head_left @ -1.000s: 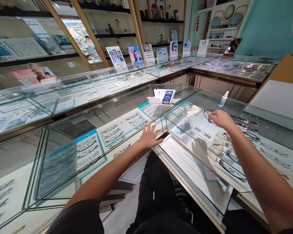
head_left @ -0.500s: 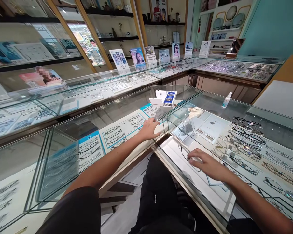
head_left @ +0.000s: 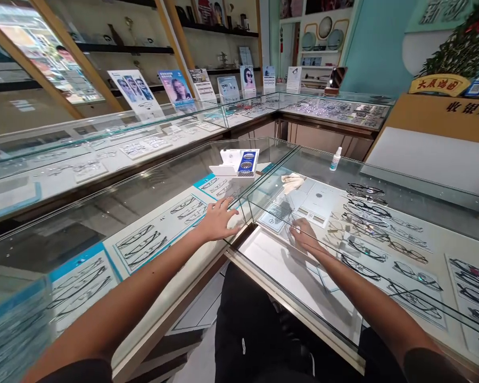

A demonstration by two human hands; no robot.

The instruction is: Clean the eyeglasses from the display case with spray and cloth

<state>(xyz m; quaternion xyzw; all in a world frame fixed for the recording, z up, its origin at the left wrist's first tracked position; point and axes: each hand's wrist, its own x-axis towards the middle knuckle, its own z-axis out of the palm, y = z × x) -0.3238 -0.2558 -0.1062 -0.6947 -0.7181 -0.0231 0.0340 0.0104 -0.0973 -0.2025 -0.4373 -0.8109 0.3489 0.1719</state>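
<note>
My left hand (head_left: 220, 219) lies on the glass counter top (head_left: 143, 183) near its corner edge, fingers spread and holding nothing. Beneath the glass there, rows of glasses (head_left: 141, 246) sit on white and blue display boards. My right hand (head_left: 306, 237) is closed over the rear edge of a white tray (head_left: 279, 260) in the right-hand case. Its fingers pinch a thin-framed pair of glasses (head_left: 290, 218), mostly hidden by the hand and blurred. Just beyond are a pale printed card (head_left: 318, 196) and a crumpled cream cloth (head_left: 292, 182).
A white spray bottle (head_left: 336, 159) stands on the right counter. On the left counter sits an open white and blue box (head_left: 245, 162). Many glasses (head_left: 367, 247) fill the right case. Glass edges meet between my hands. Poster cards (head_left: 135, 94) line the rear counter.
My view has turned right. My right hand has moved forward from the middle of the white tray to its rear edge, lifting the glasses. The left hand stays on the glass.
</note>
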